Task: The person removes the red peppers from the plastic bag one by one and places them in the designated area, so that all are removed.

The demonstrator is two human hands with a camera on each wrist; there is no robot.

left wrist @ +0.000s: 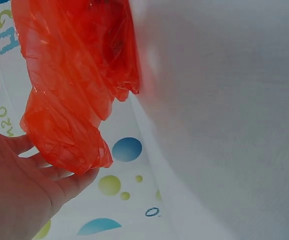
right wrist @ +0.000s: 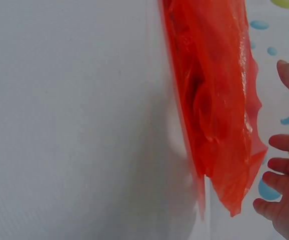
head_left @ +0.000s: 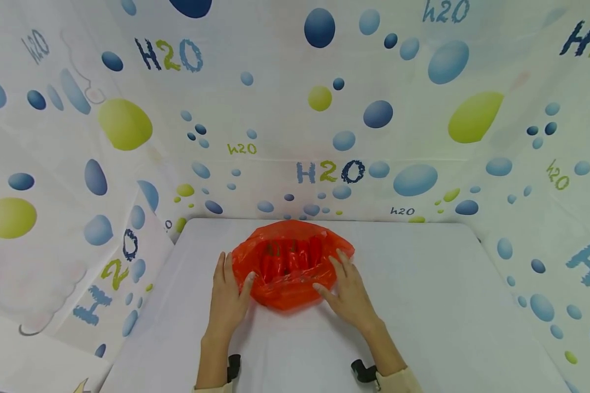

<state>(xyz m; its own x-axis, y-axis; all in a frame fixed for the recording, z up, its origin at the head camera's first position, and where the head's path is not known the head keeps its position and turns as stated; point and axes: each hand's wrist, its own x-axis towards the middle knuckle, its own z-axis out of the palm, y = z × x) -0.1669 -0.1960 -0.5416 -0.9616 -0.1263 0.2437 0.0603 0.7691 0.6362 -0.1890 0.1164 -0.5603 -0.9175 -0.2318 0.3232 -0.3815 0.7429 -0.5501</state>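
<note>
A red plastic bag [head_left: 285, 297] lies on the white table with its mouth spread wide. Inside it sit several long, glossy red things [head_left: 291, 259] with green ends that look like red peppers, side by side. At the bag's left side is my left hand [head_left: 228, 303], fingers extended; in the left wrist view the fingers rest along the crinkled edge of the plastic. My right hand [head_left: 349, 295] is at the bag's right side, fingers spread and slightly bent. In the right wrist view its fingertips appear close to the bag, apart from the plastic.
The white table [head_left: 423, 305] extends on both sides of the bag. Behind it and along the sides hangs a white curtain [head_left: 275, 109] printed with blue and green spots and H2O lettering. Dark mounts [head_left: 364, 371] sit at both wrists.
</note>
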